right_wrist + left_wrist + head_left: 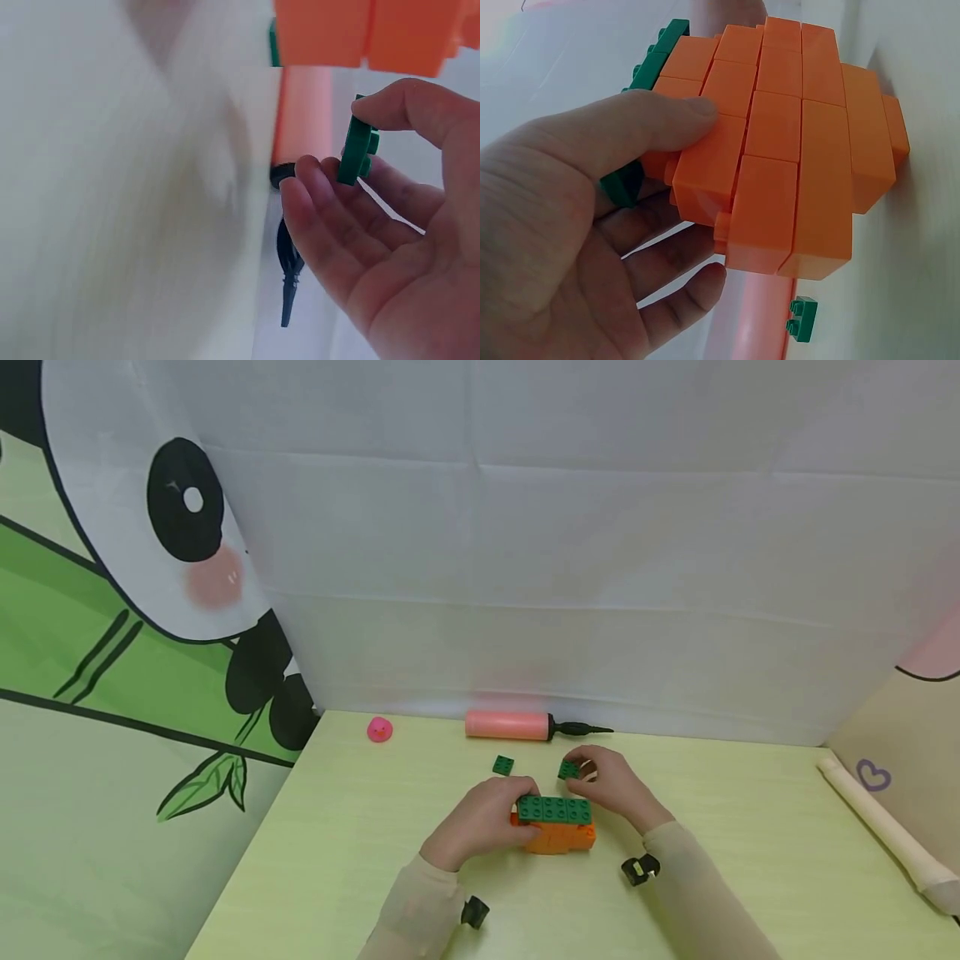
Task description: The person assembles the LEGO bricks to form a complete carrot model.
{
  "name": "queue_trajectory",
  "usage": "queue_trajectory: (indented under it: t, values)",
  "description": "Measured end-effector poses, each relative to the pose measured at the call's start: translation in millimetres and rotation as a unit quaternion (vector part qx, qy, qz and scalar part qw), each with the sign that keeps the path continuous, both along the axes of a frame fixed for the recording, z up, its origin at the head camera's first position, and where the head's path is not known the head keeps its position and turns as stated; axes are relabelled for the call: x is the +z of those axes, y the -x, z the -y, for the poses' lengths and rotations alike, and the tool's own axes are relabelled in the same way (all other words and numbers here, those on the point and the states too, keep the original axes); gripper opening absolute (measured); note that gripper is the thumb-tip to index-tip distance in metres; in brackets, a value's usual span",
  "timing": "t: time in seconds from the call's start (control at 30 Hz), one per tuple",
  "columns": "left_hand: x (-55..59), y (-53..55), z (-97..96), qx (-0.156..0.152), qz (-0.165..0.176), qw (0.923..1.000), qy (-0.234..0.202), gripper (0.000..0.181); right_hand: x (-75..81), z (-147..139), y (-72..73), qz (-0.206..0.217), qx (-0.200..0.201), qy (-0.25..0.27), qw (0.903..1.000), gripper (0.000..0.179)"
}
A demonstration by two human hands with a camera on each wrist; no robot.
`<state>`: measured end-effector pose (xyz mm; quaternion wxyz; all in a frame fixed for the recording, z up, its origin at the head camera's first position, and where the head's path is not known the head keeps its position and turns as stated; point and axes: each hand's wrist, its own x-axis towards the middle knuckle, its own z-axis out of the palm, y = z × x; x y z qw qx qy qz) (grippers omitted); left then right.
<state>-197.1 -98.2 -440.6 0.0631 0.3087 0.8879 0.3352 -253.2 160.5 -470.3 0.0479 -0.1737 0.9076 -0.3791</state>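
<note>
An orange brick build (772,142) with a row of green bricks (555,809) along its top stands over the table. My left hand (491,817) grips it from the left side, thumb across the orange face and fingers behind. Just to the right and behind, my right hand (611,778) pinches a small green brick (355,146) between thumb and fingers, its studs facing the palm in the right wrist view. That brick is apart from the build. Another small green brick (503,765) lies on the table behind the left hand.
A pink hand pump (507,725) with a black nozzle lies along the table's back edge. Left of it sits a pink rubber duck (379,729). A pale rolled tube (885,827) runs along the right edge. Printed cloth hangs behind the table (315,860).
</note>
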Motion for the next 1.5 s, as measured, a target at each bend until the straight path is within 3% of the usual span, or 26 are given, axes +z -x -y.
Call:
queue_trajectory:
  t: [0.37, 0.63, 1.0, 1.5]
  values:
    - [-0.4, -0.3, -0.8, 0.005, 0.005, 1.0, 0.004, 0.024, 11.8, -13, -33.1, -0.026, 0.006, 0.081, 0.9963, 0.037]
    - [0.0, -0.1, -1.4, 0.006, 0.005, 1.0, 0.002, 0.023, 22.6, -29, -46.3, -0.027, 0.044, 0.145, 0.9881, 0.035]
    - [0.6, -0.2, -0.2, 0.006, 0.01, 0.9999, -0.003, 0.024, 45.2, -37, -58.2, 0.007, 0.17, 0.142, 0.9752, 0.033]
    - [-0.7, -3.2, 3.5, -0.004, 0.012, 0.9999, -0.004, 0.023, 50.4, -28, -69.7, 0.039, 0.168, 0.14, 0.975, 0.034]
